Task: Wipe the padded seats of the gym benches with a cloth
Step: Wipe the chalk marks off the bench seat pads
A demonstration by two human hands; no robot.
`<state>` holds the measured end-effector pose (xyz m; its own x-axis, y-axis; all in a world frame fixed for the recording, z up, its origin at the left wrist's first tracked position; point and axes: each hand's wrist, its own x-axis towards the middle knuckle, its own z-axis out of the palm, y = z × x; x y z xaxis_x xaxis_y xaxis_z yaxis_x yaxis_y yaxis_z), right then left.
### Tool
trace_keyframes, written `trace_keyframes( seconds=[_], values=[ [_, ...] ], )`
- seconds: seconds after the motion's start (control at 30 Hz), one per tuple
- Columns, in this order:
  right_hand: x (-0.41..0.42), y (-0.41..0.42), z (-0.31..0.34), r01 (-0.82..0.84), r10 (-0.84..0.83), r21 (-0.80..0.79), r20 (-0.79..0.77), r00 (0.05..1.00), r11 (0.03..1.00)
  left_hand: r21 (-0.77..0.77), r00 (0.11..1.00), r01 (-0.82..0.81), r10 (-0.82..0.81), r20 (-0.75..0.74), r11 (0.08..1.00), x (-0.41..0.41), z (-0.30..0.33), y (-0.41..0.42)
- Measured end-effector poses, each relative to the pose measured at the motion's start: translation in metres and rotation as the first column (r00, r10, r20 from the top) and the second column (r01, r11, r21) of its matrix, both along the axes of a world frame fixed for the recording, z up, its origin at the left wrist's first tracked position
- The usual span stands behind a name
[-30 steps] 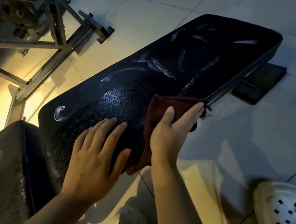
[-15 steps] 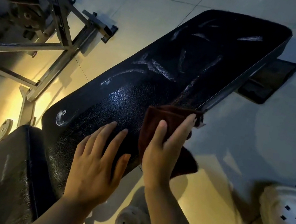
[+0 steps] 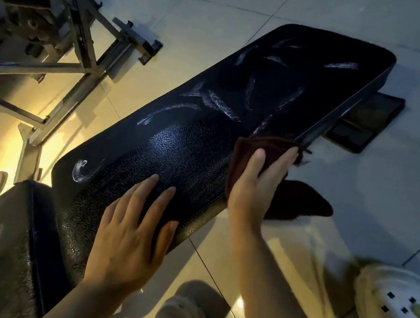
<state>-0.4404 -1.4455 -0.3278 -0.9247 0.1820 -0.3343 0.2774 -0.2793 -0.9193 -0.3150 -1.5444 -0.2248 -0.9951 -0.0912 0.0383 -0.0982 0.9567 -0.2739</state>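
Right hand (image 3: 256,190), fingers straight and together, presses the dark red cloth (image 3: 254,149) flat on the bench (image 3: 177,148) pad's edge at 3 o'clock; a loose flap hangs off below. Left hand (image 3: 128,239) lies spread on the pad at 6 o'clock. Since 0.5 s ago: little shift. Pad: black pebbled vinyl, white smears toward 12 o'clock.

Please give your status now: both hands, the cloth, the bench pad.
Left hand flat on bench pad. Right hand presses brown cloth at pad's right edge; cloth corner hangs off. White smears remain ahead. Nothing blocking.
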Motion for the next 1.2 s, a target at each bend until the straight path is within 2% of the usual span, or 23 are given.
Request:
trace_keyframes(
  seconds=[0.1,0.17,0.27,0.4,0.5,0.7,0.8,0.97,1.07,1.2],
  values=[
    [0.058,-0.025,0.014,-0.01,0.01,-0.007,-0.098,0.995,1.0,-0.026,1.0,0.01,-0.011,-0.006,1.0,-0.002,0.0,0.0],
    [0.069,-0.031,0.014,-0.017,0.017,0.001,-0.114,0.993,1.0,-0.047,1.0,0.021,-0.021,-0.008,0.999,-0.001,-0.001,0.0],
    [0.042,-0.021,0.007,-0.013,0.013,-0.001,-0.111,0.994,1.0,-0.038,1.0,0.006,-0.006,-0.011,0.999,0.0,-0.001,0.002],
    [-0.041,0.015,-0.008,0.055,-0.055,-0.008,-0.017,0.998,0.998,-0.025,1.0,0.017,-0.018,-0.022,1.0,-0.002,-0.002,0.002],
    [-0.061,0.03,-0.01,0.091,-0.091,0.007,-0.061,0.994,0.996,-0.019,1.0,0.021,-0.022,-0.021,1.0,-0.001,-0.003,0.001],
    [0.044,-0.016,0.015,0.031,-0.013,0.08,-0.215,0.977,0.996,-0.004,1.0,0.026,-0.026,-0.005,1.0,-0.001,-0.002,0.001],
    [0.063,-0.027,0.022,0.005,0.009,0.061,-0.221,0.975,0.998,0.002,1.0,0.016,-0.016,-0.004,1.0,0.0,-0.003,0.002],
    [-0.016,0.001,0.007,0.079,-0.07,0.057,-0.15,0.986,0.995,0.026,1.0,0.025,-0.025,-0.012,0.999,-0.001,-0.004,0.003],
    [-0.075,0.03,-0.007,0.042,-0.037,0.096,-0.051,0.998,0.994,0.04,0.999,0.03,-0.03,-0.016,0.999,-0.001,-0.004,0.001],
    [-0.078,0.039,-0.015,0.03,-0.026,0.079,-0.061,0.998,0.996,0.047,1.0,0.027,-0.026,-0.011,0.999,-0.001,-0.004,0.001]
  ],
)
